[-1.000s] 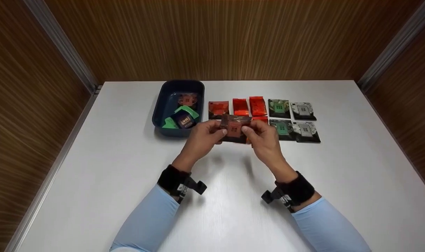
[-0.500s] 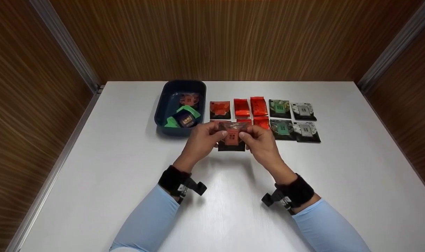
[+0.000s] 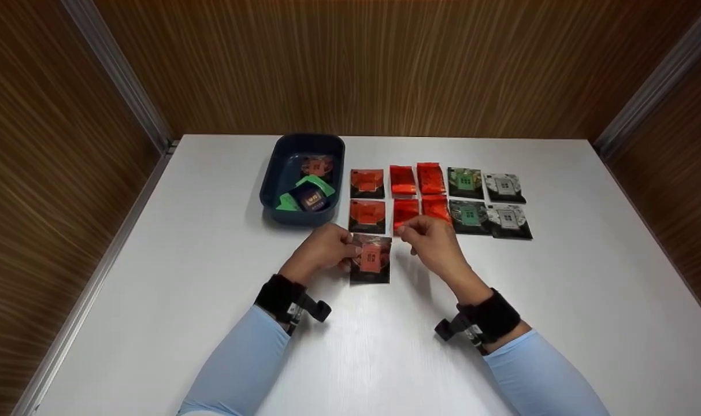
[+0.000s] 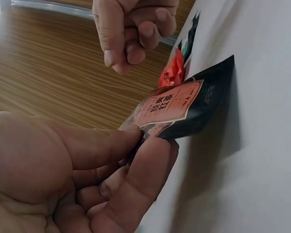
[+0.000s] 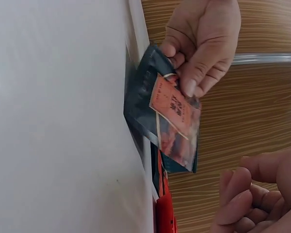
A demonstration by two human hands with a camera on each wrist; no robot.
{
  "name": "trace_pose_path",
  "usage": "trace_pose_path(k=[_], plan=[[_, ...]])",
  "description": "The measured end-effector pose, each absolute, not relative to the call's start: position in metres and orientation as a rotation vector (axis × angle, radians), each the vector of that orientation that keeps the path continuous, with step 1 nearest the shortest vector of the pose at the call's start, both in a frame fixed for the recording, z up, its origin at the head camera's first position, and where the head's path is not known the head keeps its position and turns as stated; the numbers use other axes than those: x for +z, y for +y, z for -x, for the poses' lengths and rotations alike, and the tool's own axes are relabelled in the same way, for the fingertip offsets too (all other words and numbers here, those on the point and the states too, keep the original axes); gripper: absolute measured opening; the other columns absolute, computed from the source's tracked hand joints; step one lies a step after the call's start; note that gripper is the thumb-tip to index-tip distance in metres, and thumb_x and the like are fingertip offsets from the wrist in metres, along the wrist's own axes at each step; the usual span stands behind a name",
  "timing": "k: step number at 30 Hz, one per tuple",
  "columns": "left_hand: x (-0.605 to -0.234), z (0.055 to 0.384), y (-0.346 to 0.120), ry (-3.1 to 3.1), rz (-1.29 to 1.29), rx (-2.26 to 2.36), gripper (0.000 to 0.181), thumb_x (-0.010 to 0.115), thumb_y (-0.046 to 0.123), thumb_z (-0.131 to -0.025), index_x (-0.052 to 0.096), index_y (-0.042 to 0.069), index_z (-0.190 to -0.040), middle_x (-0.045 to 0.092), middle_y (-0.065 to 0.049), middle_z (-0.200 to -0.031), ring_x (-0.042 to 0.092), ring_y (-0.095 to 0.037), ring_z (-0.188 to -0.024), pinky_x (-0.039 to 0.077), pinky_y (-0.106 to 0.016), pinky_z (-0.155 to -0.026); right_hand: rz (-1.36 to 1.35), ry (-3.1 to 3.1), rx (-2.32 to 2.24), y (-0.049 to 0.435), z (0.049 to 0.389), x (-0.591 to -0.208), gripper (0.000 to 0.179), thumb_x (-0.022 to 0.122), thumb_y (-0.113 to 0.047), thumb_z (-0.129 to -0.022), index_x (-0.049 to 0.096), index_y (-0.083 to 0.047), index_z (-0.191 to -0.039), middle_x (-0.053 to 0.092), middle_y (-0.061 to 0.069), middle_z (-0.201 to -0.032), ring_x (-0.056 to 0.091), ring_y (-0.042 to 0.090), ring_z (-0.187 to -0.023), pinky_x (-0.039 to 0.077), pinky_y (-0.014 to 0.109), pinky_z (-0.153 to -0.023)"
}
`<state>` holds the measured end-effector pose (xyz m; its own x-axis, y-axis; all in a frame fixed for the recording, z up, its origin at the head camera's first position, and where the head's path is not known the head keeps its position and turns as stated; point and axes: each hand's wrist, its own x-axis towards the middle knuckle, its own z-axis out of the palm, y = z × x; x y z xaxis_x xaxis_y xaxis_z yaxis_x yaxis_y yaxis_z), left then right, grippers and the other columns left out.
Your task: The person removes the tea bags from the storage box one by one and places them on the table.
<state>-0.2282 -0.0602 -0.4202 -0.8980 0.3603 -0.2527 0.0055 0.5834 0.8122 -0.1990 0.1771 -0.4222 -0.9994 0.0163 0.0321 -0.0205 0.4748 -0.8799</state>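
My left hand (image 3: 326, 248) pinches the left edge of a dark sachet (image 3: 370, 263) with a reddish label and printed characters. In the left wrist view, thumb and forefinger clamp one side of the sachet (image 4: 169, 109), which slants with its dark end close to the table. To the right of it, my right hand (image 3: 437, 240) hovers holding nothing, fingers loosely bent, near the red packets (image 3: 407, 212). The right wrist view has those right fingers (image 5: 237, 194) apart from the sachet (image 5: 172, 107). Two orange-and-black sachets (image 3: 367, 216) lie in a column just behind the held one.
A dark blue tray (image 3: 295, 218) at the back left holds green packets, a navy packet (image 3: 312, 198) and a reddish-brown sachet (image 3: 317, 166). Green-labelled sachets (image 3: 470, 215) and white-and-black sachets (image 3: 509, 219) lie in two rows on the right. Wood-grain panels (image 3: 356, 69) border the white table.
Both hands held the sachet between them; the right hand has let go and drawn off to the right. The left hand has brought the sachet nearer and lower, in front of the orange-and-black column.
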Motion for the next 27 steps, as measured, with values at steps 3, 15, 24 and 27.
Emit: trace_pose_path(k=[3,15,24,27], plan=[[-0.428,0.23,-0.063,2.428,-0.263,1.215,0.019,0.074,0.01,-0.095,0.073,0.002,-0.078,0.068,-0.004,-0.064,0.062,-0.012,-0.053,0.046,-0.024,-0.052,-0.016,-2.67,1.574,0.178,0.2,-0.422,0.018,0.065,-0.015,-0.1,0.077,-0.002,-0.104,0.07,0.005,-0.086,0.061,0.018,-0.065,0.05,0.028,-0.062],[-0.439,0.236,-0.06,2.525,-0.191,1.147,0.027,0.076,0.017,-0.094,0.072,0.003,-0.071,0.067,-0.006,-0.059,0.059,-0.014,-0.051,0.044,-0.027,-0.052,-0.019,-2.653,1.556,0.177,0.199,-0.422,0.018,0.063,-0.014,-0.099,0.077,-0.003,-0.1,0.069,0.006,-0.084,0.06,0.018,-0.063,0.051,0.028,-0.06],[-0.442,0.235,-0.061,2.676,-0.315,1.135,0.035,0.077,0.016,-0.09,0.064,0.008,-0.058,0.049,0.005,-0.044,0.048,-0.013,-0.045,0.033,-0.028,-0.051,-0.057,-2.649,1.557,0.177,0.198,-0.422,0.02,0.061,-0.013,-0.099,0.078,-0.002,-0.101,0.071,0.009,-0.085,0.06,0.018,-0.062,0.049,0.028,-0.059],[-0.442,0.235,-0.061,2.699,-0.318,1.121,0.037,0.076,0.016,-0.089,0.062,0.012,-0.055,0.049,0.005,-0.043,0.048,-0.013,-0.045,0.034,-0.028,-0.051,-0.059,-2.653,1.554,0.177,0.198,-0.423,0.02,0.061,-0.013,-0.099,0.078,-0.002,-0.101,0.072,0.011,-0.086,0.06,0.018,-0.062,0.049,0.028,-0.059]])
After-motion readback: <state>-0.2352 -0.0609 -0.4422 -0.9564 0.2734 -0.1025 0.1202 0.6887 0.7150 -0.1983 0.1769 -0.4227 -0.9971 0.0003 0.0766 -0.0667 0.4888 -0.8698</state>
